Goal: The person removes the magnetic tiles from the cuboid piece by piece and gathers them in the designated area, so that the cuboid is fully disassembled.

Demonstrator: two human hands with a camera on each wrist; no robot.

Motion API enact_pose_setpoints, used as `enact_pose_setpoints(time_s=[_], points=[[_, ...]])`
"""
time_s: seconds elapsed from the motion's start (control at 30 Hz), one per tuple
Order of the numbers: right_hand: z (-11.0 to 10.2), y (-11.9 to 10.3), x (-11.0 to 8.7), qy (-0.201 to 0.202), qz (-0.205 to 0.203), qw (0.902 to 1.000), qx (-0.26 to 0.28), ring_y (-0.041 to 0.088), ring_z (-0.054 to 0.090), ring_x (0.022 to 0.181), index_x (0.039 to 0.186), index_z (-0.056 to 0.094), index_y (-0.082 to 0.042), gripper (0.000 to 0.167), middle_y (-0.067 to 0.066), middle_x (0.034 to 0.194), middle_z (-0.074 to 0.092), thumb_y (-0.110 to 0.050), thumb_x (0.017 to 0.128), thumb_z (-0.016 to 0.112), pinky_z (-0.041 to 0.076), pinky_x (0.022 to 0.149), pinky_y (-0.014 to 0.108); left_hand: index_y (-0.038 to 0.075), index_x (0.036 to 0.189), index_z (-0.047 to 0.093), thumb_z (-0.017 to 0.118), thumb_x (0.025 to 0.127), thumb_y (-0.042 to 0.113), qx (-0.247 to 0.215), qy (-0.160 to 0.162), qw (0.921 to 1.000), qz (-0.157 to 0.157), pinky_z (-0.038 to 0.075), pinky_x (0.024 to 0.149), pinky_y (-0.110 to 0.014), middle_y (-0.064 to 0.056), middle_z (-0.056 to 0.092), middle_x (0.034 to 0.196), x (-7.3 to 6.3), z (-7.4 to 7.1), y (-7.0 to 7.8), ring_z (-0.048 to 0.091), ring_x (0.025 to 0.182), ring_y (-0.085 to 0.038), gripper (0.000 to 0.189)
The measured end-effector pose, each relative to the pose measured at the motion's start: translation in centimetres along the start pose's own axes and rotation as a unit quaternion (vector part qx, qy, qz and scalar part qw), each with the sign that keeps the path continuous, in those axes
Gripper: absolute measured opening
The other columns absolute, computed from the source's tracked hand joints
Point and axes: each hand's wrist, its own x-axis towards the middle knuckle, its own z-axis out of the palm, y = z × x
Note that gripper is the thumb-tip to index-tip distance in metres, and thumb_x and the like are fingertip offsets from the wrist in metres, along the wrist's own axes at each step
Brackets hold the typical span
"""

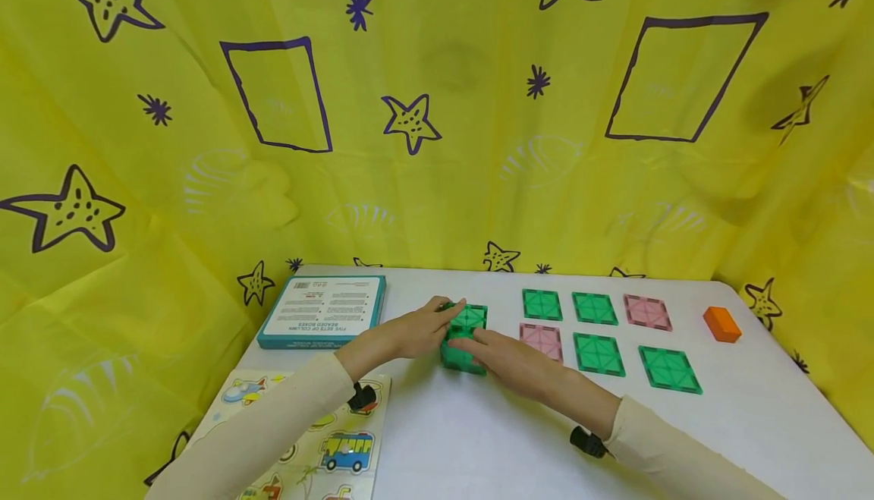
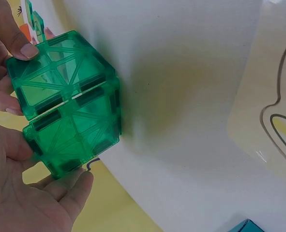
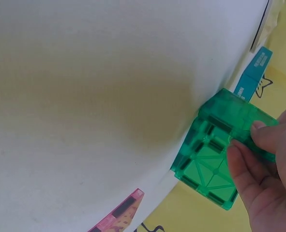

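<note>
Several green see-through magnetic tiles (image 1: 463,360) are joined edge to edge into a box-like shape at the middle of the table. My left hand (image 1: 423,331) grips its left side; in the left wrist view, the fingers (image 2: 77,191) reach under the lower tile and the thumb is partly hidden. From the right, my right hand (image 1: 508,360) pinches a tile of the same shape between thumb and fingers, as the right wrist view shows (image 3: 266,159). The far side of the shape is partly covered by the hands.
Right of the hands, loose green tiles (image 1: 598,353) and pink tiles (image 1: 647,312) lie flat on the white table (image 1: 437,439). Beyond them is an orange block (image 1: 721,324). A teal-edged box (image 1: 324,310) and a picture puzzle board (image 1: 377,401) lie at left. Yellow curtain (image 1: 451,204) surrounds the table.
</note>
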Motion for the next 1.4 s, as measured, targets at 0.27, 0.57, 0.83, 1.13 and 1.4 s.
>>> enact_pose_setpoints(time_s=[0.27, 0.57, 0.83, 1.13, 1.4], points=[[-0.2, -0.6, -0.8, -0.009, 0.047, 0.9976, 0.05, 0.011, 0.051, 0.084, 0.148, 0.059, -0.017, 0.048, -0.002, 0.103, 0.051, -0.006, 0.102, 0.07, 0.047, 0.064, 0.018, 0.017, 0.171, 0.021, 0.031, 0.117, 0.021, 0.005, -0.005, 0.9999, -0.011, 0.042, 0.119, -0.049, -0.019, 0.023, 0.17, -0.1, 0.0, 0.3, 0.043, 0.15, -0.034, 0.055], [-1.3, -1.2, -2.3, -0.042, 0.111, 0.9893, 0.084, 0.007, 0.05, 0.074, 0.148, 0.058, -0.016, 0.047, 0.0, 0.104, 0.057, -0.008, 0.103, 0.069, 0.048, 0.063, 0.019, 0.015, 0.17, 0.021, 0.032, 0.116, 0.019, 0.004, 0.0, 0.9999, -0.011, 0.043, 0.118, -0.047, -0.018, 0.024, 0.17, -0.1, 0.1, 0.5, 0.041, 0.15, -0.032, 0.055], [-2.9, -1.2, -4.8, -0.061, 0.206, 0.9693, 0.119, 0.019, 0.069, 0.107, 0.145, 0.061, -0.015, 0.044, 0.005, 0.131, 0.068, -0.01, 0.102, 0.07, 0.061, 0.089, 0.038, 0.018, 0.171, 0.019, 0.032, 0.117, 0.019, -0.006, 0.0, 0.9999, -0.015, 0.045, 0.117, -0.046, -0.018, 0.023, 0.17, -0.1, 0.2, 0.4, 0.048, 0.144, -0.031, 0.056], [-4.3, -0.2, -8.9, -0.055, 0.234, 0.9556, 0.17, 0.026, 0.064, 0.121, 0.148, 0.059, -0.015, 0.05, 0.006, 0.14, 0.065, -0.008, 0.101, 0.071, 0.058, 0.098, 0.045, 0.018, 0.171, 0.017, 0.031, 0.117, 0.018, -0.025, -0.004, 0.9996, -0.012, 0.043, 0.118, -0.047, -0.021, 0.02, 0.171, -0.3, -0.1, 0.3, 0.046, 0.147, -0.034, 0.056], [-5.4, 0.3, -13.0, -0.051, 0.291, 0.9333, 0.204, 0.018, 0.062, 0.107, 0.151, 0.057, -0.016, 0.051, 0.006, 0.133, 0.067, -0.018, 0.102, 0.072, 0.058, 0.087, 0.036, 0.016, 0.171, 0.017, 0.032, 0.117, 0.017, -0.028, -0.007, 0.9996, -0.007, 0.051, 0.108, -0.045, -0.02, 0.021, 0.17, -0.2, 0.1, 0.3, 0.053, 0.138, -0.033, 0.056]])
